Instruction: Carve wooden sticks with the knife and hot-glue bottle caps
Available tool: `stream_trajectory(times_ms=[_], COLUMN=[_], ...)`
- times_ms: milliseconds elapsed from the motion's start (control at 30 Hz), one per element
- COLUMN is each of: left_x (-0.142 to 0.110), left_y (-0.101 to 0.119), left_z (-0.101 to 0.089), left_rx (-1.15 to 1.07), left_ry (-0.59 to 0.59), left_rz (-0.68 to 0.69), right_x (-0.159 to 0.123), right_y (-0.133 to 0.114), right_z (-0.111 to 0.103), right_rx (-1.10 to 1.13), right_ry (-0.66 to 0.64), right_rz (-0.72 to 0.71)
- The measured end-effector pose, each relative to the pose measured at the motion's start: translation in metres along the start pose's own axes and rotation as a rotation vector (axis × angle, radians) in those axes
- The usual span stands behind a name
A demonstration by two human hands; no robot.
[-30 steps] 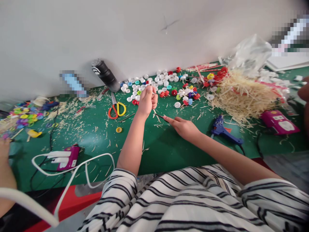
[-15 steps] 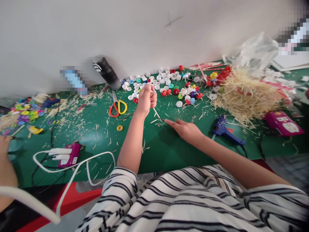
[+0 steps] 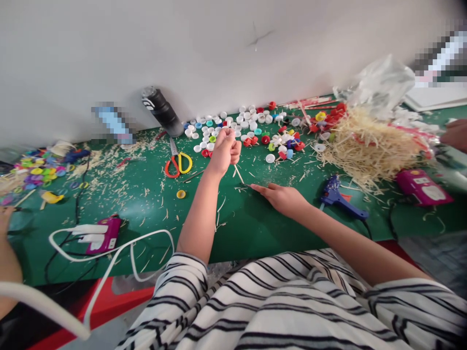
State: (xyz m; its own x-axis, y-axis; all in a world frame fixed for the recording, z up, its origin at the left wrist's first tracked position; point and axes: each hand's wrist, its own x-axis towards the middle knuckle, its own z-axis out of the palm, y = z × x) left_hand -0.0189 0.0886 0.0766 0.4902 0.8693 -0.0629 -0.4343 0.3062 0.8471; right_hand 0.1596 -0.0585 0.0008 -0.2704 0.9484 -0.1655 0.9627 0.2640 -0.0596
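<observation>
My left hand (image 3: 225, 151) is closed in a fist around a thin pale wooden stick (image 3: 238, 174). The stick's bare end slants down and to the right above the green table (image 3: 241, 228). My right hand (image 3: 282, 198) grips a small knife (image 3: 247, 185) with a thin dark blade, its index finger stretched along it. The blade lies at the stick's lower tip; whether they touch I cannot tell. The knife's handle is hidden in the palm. Pale shavings (image 3: 220, 205) lie beneath and around my hands.
Beyond my hands are many bottle caps (image 3: 251, 114), scissors (image 3: 175, 158) and a black bottle (image 3: 160, 112). To the right are a blue glue gun (image 3: 341, 199), wood shavings (image 3: 365, 146) and a purple power block (image 3: 423, 185). White cable (image 3: 146, 236) loops at left. Other people's hands show at both edges.
The knife has moved from near my left fist down to the stick's tip, and my right hand has shifted slightly right and down. A curled shaving now shows beside my left forearm.
</observation>
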Motion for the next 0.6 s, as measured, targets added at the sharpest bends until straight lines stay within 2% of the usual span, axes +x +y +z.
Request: stream_trajectory(times_ms=[100,267,367,600], left_x=[-0.002,-0.002,-0.002,-0.001], left_y=[0.001,0.0,-0.001,-0.002], left_z=[0.003,0.005,0.005,0.005], left_rx=[-0.02,-0.021,-0.022,-0.036], left_ry=[-0.009,-0.041,-0.045,-0.049], left_rz=[-0.046,-0.075,-0.084,-0.07], right_x=[0.0,0.007,0.013,0.019], right_y=[0.003,0.009,0.01,0.008], right_z=[-0.008,-0.037,-0.048,-0.034], right_rx=[-0.048,-0.14,-0.17,-0.026], right_ry=[0.031,0.189,0.224,0.221], right_rz=[-0.045,-0.066,-0.106,-0.069])
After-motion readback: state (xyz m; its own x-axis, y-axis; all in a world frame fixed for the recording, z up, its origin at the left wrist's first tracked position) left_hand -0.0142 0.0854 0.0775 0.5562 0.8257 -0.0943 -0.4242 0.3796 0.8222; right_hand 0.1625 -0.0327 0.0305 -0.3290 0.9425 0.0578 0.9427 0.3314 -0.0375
